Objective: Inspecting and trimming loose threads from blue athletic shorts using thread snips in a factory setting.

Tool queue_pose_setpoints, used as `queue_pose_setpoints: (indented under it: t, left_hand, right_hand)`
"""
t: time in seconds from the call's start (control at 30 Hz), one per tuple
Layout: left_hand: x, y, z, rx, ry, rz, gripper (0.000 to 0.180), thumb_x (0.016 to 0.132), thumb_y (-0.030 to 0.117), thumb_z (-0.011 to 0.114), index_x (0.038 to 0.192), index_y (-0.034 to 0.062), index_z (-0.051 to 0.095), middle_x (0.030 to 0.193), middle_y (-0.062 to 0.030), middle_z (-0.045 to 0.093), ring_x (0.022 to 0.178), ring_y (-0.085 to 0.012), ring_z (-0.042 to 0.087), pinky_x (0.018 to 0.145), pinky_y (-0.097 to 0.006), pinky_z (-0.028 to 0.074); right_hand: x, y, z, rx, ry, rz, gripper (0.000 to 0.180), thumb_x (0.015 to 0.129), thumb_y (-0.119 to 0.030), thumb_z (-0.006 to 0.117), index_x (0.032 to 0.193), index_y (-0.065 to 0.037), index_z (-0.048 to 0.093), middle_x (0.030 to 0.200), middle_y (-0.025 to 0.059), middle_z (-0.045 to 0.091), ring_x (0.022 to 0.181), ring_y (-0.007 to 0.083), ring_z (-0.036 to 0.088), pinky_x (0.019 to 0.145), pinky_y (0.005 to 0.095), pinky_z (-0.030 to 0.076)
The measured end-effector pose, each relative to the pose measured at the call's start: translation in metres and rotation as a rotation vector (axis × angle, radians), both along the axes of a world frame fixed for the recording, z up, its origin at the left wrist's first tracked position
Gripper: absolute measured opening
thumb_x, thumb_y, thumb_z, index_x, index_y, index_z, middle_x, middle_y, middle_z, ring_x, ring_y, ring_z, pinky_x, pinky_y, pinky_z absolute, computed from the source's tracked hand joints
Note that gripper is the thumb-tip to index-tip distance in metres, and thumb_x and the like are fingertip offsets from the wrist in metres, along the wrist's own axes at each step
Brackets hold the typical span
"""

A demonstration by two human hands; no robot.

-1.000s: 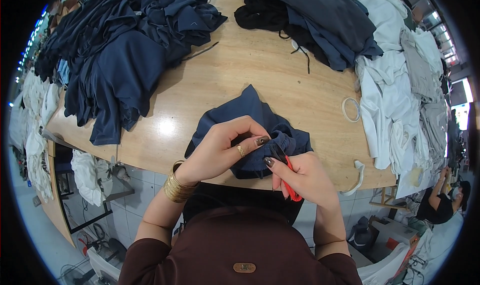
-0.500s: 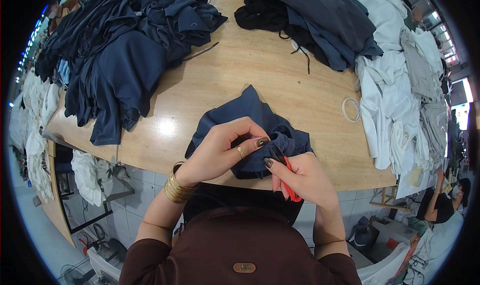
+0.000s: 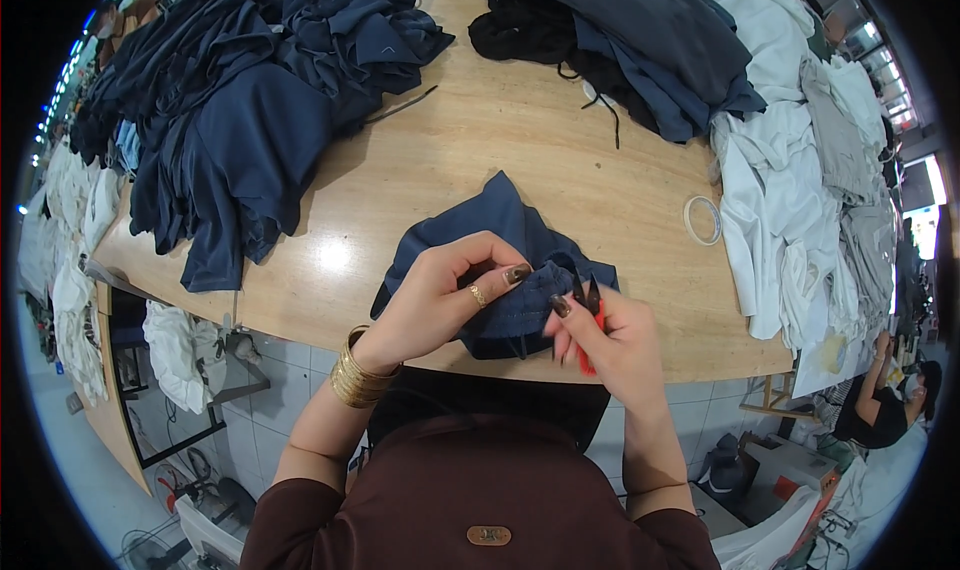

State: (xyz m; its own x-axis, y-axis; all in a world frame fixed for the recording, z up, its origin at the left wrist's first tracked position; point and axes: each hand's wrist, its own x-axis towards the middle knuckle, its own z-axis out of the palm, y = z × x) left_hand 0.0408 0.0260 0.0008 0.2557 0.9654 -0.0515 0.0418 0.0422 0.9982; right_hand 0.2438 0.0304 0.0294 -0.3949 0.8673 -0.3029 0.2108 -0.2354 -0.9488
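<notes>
A dark navy garment [image 3: 470, 225] with a gathered elastic waistband [image 3: 535, 288] lies bunched at the table's near edge. My left hand [image 3: 455, 290] pinches the waistband between thumb and fingers. On the right, my right hand [image 3: 615, 340] is closed around scissors [image 3: 592, 300] with red handles and dark blades. The blades point away from me, just right of the waistband, their tips slightly apart. Part of the red handle is covered by my fingers, which are a little blurred.
Navy garments pile up on the wooden table [image 3: 420, 170] at far left [image 3: 250, 130]. Dark garments [image 3: 640, 40] lie at far right, beside white clothes [image 3: 770, 200]. A roll of tape [image 3: 703, 220] rests near the whites. Another person [image 3: 890, 400] is at the right.
My right hand has drawn the scissors back to the right, off the waistband, and turned them more upright. The left hand keeps its pinch, shifted very slightly left.
</notes>
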Motion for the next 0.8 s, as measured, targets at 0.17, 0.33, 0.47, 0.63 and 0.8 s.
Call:
queue_pose_setpoints:
  t: [0.17,0.33,0.47,0.63,0.8]
  left_hand:
    - [-0.001,0.003,0.001,-0.007,0.040,0.026,0.012,0.091,0.009,0.056,0.097,-0.0008,0.058,0.079,0.0027,0.056,0.073,-0.0024,0.046,0.065,-0.019,0.040]
    - [-0.001,0.004,0.005,0.035,0.032,0.014,0.010,0.091,0.009,0.056,0.096,0.0000,0.059,0.077,0.0025,0.055,0.071,-0.0018,0.045,0.063,-0.019,0.040]
    - [-0.001,0.002,-0.002,0.072,0.079,0.018,0.008,0.089,0.007,0.058,0.094,0.0004,0.059,0.074,0.0027,0.052,0.067,-0.0031,0.041,0.058,-0.020,0.038]
    - [-0.001,0.000,0.004,0.046,0.156,0.014,0.007,0.088,0.007,0.059,0.093,0.0007,0.059,0.069,0.0025,0.050,0.063,-0.0043,0.040,0.056,-0.020,0.037]
    - [-0.004,-0.002,0.009,0.014,0.153,-0.009,0.009,0.089,0.008,0.059,0.094,0.0004,0.060,0.071,0.0019,0.052,0.064,-0.0042,0.042,0.057,-0.020,0.038]
  right_hand:
    - [-0.014,0.004,-0.012,0.713,-0.088,-0.171,0.016,0.074,0.005,0.068,0.087,-0.003,0.064,0.072,0.0054,0.059,0.058,0.0125,0.052,0.050,0.0239,0.039]
    - [-0.020,0.007,-0.006,0.858,-0.173,-0.142,0.019,0.071,0.003,0.071,0.087,-0.005,0.064,0.066,0.0065,0.054,0.055,0.0193,0.052,0.049,0.0274,0.039]
    - [-0.019,0.012,-0.013,0.932,-0.226,-0.090,0.023,0.064,0.004,0.068,0.082,-0.007,0.061,0.068,0.0065,0.056,0.061,0.0230,0.057,0.052,0.0313,0.045]
    - [-0.016,0.011,-0.005,0.976,-0.353,0.046,0.024,0.069,0.001,0.065,0.090,-0.006,0.056,0.077,0.0070,0.057,0.072,0.0247,0.061,0.058,0.0325,0.047]
    - [-0.016,0.010,-0.010,0.638,-0.303,0.086,0.019,0.080,-0.004,0.062,0.095,-0.005,0.051,0.079,0.0111,0.059,0.074,0.0291,0.061,0.060,0.0337,0.047]
